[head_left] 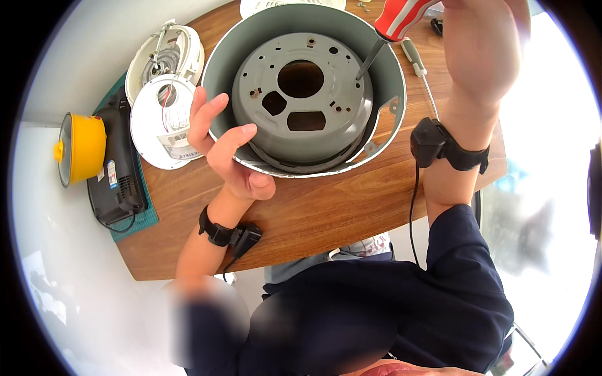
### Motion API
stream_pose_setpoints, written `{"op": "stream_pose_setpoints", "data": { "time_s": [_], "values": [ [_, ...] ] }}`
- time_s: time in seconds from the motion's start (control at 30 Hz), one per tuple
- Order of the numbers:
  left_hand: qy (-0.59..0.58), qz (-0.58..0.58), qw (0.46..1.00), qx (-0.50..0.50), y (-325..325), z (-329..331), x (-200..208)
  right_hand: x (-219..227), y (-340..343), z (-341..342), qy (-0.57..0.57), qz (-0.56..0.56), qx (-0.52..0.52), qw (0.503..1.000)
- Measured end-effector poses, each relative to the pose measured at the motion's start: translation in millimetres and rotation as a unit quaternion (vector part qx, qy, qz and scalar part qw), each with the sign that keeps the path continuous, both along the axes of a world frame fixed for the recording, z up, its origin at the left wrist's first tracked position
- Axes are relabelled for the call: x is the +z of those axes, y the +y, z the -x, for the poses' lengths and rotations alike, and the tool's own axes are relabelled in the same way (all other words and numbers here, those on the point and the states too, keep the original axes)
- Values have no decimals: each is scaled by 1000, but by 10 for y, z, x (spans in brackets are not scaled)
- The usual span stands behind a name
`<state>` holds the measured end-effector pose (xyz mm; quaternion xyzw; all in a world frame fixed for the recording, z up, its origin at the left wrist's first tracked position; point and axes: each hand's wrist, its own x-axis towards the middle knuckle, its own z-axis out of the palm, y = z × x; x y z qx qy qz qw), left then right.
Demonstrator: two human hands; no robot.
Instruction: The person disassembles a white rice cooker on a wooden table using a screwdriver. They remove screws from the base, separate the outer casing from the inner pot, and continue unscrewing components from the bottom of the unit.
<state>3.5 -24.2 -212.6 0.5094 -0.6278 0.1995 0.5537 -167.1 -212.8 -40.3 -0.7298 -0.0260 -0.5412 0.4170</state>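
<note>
A round grey metal housing (213, 69), deep like a drum, rests on the wooden table. Its inner plate (263, 69) has a large round opening and several smaller holes. My left hand (229, 147) is at the near-left rim, fingers curled loosely over the edge and thumb outside. At the upper right, my right hand (483, 56) grips a red and white screwdriver (401, 19); the fingers are partly beyond the picture's edge. The tilted steel shaft reaches into the housing, with its tip beside a small hole at the plate's right side.
Left of the housing lie an opened white round appliance part (191, 53) and a white disc (144, 125) with wires. Beyond them are a black device (119, 182) on a green mat and a yellow round container (88, 147). A second screwdriver (412, 56) lies right of the housing.
</note>
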Motion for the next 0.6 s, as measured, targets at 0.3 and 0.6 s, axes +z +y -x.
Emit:
{"op": "stream_pose_setpoints", "data": {
  "time_s": [0.3,0.6],
  "values": [
    [-15,10,1000,2,-39,89,12,-47,-522,146,85,166,53,981],
    [-6,3,1000,5,-21,48,-6,45,-257,219,87,218,-133,963]
  ]
}}
